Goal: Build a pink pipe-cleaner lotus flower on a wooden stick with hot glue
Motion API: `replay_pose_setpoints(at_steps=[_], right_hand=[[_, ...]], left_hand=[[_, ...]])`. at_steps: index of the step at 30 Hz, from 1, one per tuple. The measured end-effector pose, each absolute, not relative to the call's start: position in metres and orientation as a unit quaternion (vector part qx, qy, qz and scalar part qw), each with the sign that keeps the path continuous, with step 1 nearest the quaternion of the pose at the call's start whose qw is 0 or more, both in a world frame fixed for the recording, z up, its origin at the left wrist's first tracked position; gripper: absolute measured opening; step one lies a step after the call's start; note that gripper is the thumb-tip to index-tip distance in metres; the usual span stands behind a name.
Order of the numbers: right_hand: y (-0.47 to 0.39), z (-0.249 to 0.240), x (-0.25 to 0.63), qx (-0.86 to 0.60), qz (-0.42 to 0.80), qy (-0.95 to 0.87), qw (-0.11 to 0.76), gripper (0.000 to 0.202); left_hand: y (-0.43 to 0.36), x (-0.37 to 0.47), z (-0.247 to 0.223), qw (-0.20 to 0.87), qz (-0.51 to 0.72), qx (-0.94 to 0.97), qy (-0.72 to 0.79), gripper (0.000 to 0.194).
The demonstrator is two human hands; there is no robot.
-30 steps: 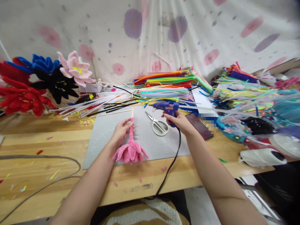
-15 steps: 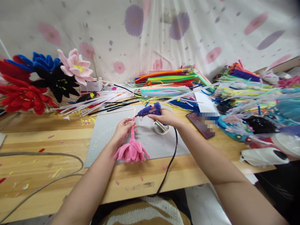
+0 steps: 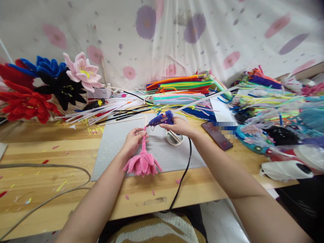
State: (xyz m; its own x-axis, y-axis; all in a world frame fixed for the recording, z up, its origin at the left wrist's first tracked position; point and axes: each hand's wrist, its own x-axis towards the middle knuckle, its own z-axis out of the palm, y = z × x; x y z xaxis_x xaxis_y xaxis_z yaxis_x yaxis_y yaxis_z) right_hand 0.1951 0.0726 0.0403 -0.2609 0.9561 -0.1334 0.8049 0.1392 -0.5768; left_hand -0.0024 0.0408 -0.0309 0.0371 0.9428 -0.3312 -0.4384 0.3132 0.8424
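Note:
Pinched in my left hand [image 3: 134, 140] is the stem of a pink pipe-cleaner flower [image 3: 143, 164], its petals hanging down towards me. Pink wrapping covers the stem near the bloom, and a pale bare end points away from me. My right hand [image 3: 178, 126] is wrapped round a blue hot glue gun [image 3: 162, 118], whose nozzle points left and meets the stem, or nearly so, just beyond my left fingers. A black cord runs from the gun down over the table edge. Under both hands lies a grey cutting mat [image 3: 111, 152].
A round white-rimmed object [image 3: 174, 138] sits on the mat by my right hand. Finished flowers [image 3: 83, 72] stand at the left. Bundled pipe cleaners [image 3: 182, 84] line the back. A phone [image 3: 217, 135] and a white thread spool [image 3: 286, 169] lie right; a grey cable [image 3: 76, 166] loops left.
Both hands, the flower and the glue gun stay almost in place. The whole view has shifted very slightly.

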Motion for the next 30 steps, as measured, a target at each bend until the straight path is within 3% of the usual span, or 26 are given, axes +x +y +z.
replay_pose_setpoints(at_steps=[30], right_hand=[[0.0702,0.0482,0.2001,-0.598,0.276,-0.741,0.132,0.049]], left_hand=[[0.0405,-0.0030,-0.0333,0.667,0.520,0.276,0.457,0.023]])
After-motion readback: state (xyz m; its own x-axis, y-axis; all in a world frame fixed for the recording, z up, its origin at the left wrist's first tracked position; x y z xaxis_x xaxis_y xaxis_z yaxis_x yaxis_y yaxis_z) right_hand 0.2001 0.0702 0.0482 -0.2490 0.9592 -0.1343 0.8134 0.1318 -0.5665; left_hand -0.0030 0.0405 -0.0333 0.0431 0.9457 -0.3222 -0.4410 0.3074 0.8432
